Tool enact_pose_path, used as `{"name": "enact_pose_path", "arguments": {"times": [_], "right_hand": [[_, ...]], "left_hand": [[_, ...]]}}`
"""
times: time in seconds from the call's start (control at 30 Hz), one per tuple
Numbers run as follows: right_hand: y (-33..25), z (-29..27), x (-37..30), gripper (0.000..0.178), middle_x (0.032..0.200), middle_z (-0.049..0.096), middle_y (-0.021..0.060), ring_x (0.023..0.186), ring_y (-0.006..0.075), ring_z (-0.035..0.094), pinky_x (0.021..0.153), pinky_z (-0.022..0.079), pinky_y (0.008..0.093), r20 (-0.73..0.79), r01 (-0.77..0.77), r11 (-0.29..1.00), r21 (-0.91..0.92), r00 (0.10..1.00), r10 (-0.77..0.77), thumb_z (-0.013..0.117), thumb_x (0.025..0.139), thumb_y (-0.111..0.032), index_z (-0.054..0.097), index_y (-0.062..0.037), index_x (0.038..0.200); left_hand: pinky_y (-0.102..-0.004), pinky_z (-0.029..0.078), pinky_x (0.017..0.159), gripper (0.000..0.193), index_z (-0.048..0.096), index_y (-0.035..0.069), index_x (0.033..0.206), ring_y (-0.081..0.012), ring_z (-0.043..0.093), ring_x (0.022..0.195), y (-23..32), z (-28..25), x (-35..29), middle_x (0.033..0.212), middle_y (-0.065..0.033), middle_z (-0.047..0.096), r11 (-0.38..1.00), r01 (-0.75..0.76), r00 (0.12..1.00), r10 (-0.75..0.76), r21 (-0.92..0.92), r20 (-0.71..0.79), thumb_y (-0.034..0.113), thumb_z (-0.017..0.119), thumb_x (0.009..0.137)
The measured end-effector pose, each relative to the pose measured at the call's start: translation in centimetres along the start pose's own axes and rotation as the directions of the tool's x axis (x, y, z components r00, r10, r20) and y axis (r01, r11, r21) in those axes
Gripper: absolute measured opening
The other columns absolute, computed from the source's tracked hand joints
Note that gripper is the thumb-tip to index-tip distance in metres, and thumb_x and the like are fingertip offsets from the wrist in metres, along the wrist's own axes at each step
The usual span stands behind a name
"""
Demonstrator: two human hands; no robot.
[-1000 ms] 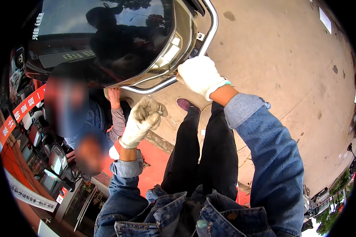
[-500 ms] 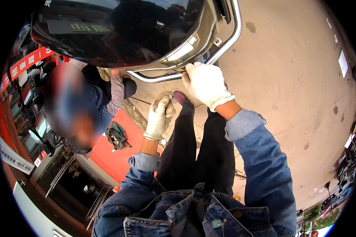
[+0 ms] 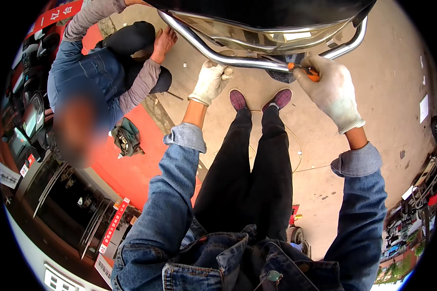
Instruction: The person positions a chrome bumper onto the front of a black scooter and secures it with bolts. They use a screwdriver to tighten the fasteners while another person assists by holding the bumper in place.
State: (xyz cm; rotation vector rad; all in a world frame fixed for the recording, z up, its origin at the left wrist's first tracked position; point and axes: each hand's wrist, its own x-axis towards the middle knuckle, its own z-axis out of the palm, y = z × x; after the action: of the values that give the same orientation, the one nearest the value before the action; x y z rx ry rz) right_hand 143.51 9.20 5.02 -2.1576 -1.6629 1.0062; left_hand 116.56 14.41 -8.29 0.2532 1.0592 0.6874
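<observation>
A chrome tube bar (image 3: 238, 61) curves along the lower front of a glossy black vehicle body (image 3: 257, 14), below a clear lamp strip (image 3: 247, 36). My right hand (image 3: 332, 92), in a white work glove, grips an orange-and-black handled tool (image 3: 312, 74) against the bar's right part. The tool's working end is hard to make out. Close beneath the bar's middle left, my gloved left hand (image 3: 209, 82) is closed with its fingers curled; what they hold, if anything, is hidden. A dark bracket-like part (image 3: 281, 76) hangs under the bar between my hands.
A person (image 3: 92, 72) crouches at my left, one hand (image 3: 165, 44) near the bar's left end. An open dark bag (image 3: 126, 137) lies on a red mat (image 3: 114, 169). A thin hose (image 3: 300, 150) loops by my legs. A red wheeled item (image 3: 297, 235) stands behind me.
The view has shifted, with the vehicle front now more to the right. My left hand has risen to the bar. An orange-handled tool now shows in my right hand, further along the bar.
</observation>
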Motion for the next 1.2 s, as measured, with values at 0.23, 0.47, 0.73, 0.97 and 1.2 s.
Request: {"name": "enact_pose_path", "arguments": {"times": [0.23, 0.47, 0.73, 0.97, 1.2], "right_hand": [[0.0, 2.1, -1.0, 0.023, 0.069, 0.063, 0.0129, 0.060, 0.0234, 0.061, 0.060, 0.048, 0.0315, 0.017, 0.007, 1.000, 0.019, 1.000, -0.008, 0.066, 0.079, -0.025, 0.066, -0.0029, 0.087], [1.3, 3.1, -0.6, 0.025, 0.060, 0.056, 0.0101, 0.051, 0.0161, 0.051, 0.054, 0.044, 0.0289, 0.010, 0.029, 0.997, 0.070, 1.000, -0.029, 0.066, 0.080, -0.024, 0.065, -0.0015, 0.091], [0.8, 3.1, -1.0, 0.024, 0.062, 0.058, 0.0106, 0.051, 0.0156, 0.051, 0.054, 0.044, 0.0280, -0.005, 0.042, 0.998, 0.054, 0.999, -0.042, 0.066, 0.081, -0.022, 0.065, -0.0009, 0.093], [0.5, 2.9, -1.3, 0.026, 0.064, 0.060, 0.0115, 0.053, 0.0162, 0.055, 0.055, 0.045, 0.0272, -0.013, 0.012, 1.000, 0.011, 1.000, -0.012, 0.067, 0.081, -0.024, 0.066, -0.0014, 0.092], [-0.3, 2.5, -1.9, 0.025, 0.061, 0.059, 0.0115, 0.050, 0.0175, 0.055, 0.052, 0.045, 0.0275, -0.042, 0.057, 0.998, -0.006, 0.997, -0.058, 0.066, 0.082, -0.025, 0.066, -0.0023, 0.092]], "left_hand": [[-0.0227, 0.029, 0.051, 0.007, 0.052, 0.001, 0.085, -0.0077, 0.034, 0.057, 0.2, -0.8, 1.0, 0.064, 0.0015, 0.042, 0.917, -0.062, 0.954, -0.062, 0.395, 0.293, 0.007, 0.048, 0.086], [-0.0231, 0.029, 0.050, 0.013, 0.057, 0.001, 0.086, -0.0074, 0.037, 0.056, -1.0, -1.7, 1.9, 0.064, 0.0016, 0.045, 0.884, -0.175, 0.944, 0.026, 0.433, 0.329, 0.014, 0.055, 0.087], [-0.0224, 0.035, 0.052, 0.017, 0.060, -0.001, 0.098, -0.0080, 0.045, 0.062, -2.0, -1.8, 1.7, 0.074, -0.0011, 0.052, 0.966, -0.120, 0.958, 0.052, 0.227, 0.283, 0.009, 0.060, 0.084], [-0.0222, 0.035, 0.053, 0.022, 0.062, 0.004, 0.098, -0.0060, 0.044, 0.060, -1.3, -2.3, 3.0, 0.071, 0.0025, 0.053, 0.670, -0.326, 0.937, 0.132, 0.667, 0.325, 0.025, 0.058, 0.090], [-0.0225, 0.037, 0.056, 0.025, 0.059, 0.000, 0.111, -0.0075, 0.043, 0.064, -1.3, -3.9, 4.1, 0.074, 0.0024, 0.050, 0.289, -0.673, 0.728, 0.098, 0.681, 0.678, 0.012, 0.053, 0.090]]}}
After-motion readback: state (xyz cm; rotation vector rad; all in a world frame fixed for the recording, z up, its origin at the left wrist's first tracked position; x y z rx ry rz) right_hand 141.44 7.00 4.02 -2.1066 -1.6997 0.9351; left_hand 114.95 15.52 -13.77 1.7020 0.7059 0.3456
